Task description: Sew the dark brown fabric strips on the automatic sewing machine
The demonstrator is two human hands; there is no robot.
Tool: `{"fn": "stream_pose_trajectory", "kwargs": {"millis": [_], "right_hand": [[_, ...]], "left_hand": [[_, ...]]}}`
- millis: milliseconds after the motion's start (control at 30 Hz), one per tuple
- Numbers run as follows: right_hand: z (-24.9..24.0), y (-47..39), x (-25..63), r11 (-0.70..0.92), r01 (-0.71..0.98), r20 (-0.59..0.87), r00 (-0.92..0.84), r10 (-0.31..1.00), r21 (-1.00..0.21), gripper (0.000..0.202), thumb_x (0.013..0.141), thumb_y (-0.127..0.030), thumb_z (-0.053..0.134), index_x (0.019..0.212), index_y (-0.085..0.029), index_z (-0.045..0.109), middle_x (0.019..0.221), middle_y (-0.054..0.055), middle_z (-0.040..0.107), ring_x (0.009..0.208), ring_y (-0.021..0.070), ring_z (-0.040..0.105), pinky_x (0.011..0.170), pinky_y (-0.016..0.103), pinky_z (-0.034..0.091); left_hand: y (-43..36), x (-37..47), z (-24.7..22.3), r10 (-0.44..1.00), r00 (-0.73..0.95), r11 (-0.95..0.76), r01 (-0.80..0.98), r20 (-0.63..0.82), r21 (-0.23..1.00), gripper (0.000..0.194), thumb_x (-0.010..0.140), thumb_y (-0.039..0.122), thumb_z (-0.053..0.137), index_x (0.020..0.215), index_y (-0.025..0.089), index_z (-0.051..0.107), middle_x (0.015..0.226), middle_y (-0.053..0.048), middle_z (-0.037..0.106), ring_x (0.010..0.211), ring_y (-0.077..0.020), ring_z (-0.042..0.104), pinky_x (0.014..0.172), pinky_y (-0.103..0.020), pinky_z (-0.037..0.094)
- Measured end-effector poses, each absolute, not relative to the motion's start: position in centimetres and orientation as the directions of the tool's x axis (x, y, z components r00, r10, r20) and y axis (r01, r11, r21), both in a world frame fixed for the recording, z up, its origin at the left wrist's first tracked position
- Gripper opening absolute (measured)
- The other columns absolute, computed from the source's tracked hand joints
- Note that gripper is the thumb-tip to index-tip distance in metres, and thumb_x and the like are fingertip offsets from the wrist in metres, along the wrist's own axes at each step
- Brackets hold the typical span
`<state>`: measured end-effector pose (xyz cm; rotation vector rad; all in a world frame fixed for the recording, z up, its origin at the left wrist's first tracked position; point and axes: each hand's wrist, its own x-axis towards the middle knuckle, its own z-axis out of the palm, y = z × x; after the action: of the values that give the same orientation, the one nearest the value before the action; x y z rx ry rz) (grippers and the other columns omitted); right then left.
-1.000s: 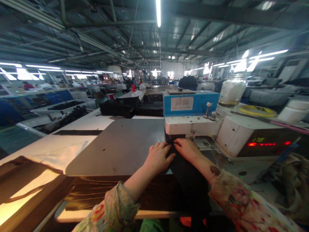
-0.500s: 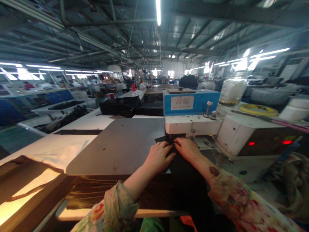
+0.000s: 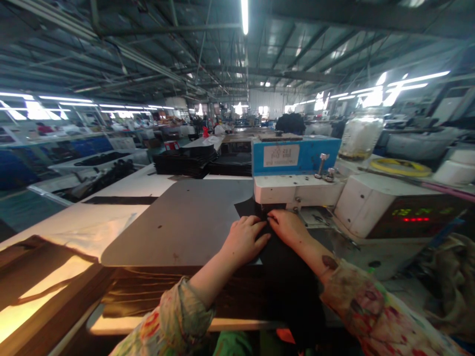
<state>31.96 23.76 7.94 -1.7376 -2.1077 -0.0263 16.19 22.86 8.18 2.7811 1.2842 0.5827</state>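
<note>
Cloth (image 3: 291, 287), black and wide, runs from the blue-and-white machine (image 3: 297, 190) down toward us.
Our left hand (image 3: 247, 238) is open on it — thumb apart, beside the gray plate (image 3: 193, 217). Our right hand (image 3: 288, 227) has bent fingers on it — we cannot tell if they pinch.

The black fabric (image 3: 285, 269) seems hidden in shadow below; the label (image 3: 281, 155) is blurred.

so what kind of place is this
Most likely a garment or fabric-goods factory floor: bare hands hold black material at a machine with a blue top and a lit display, stacks of dark pieces lie beyond, and rows of worktables stretch back under a metal roof.
</note>
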Motion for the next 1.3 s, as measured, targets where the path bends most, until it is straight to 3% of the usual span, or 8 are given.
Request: {"fn": "stream_pose_trajectory", "kwargs": {"millis": [1300], "right_hand": [[7.93, 23.70, 31.81, 0.215, 0.955, 0.312, -0.145, 0.939, -0.205, 0.022, 0.083, -0.023, 0.041, 0.094, -0.018, 0.060, 0.092, 0.005, 0.066, 0.084, 0.0162, 0.059, 0.071, 0.023, 0.040]], "left_hand": [[22.89, 16.21, 8.29, 0.715, 0.611, -0.683, 0.714, 0.339, 0.154, 0.032, 0.083, 0.041, 0.043, 0.107, 0.024, 0.056, 0.108, -0.002, 0.055, 0.095, -0.0190, 0.048, 0.081, -0.033, 0.039]]}}
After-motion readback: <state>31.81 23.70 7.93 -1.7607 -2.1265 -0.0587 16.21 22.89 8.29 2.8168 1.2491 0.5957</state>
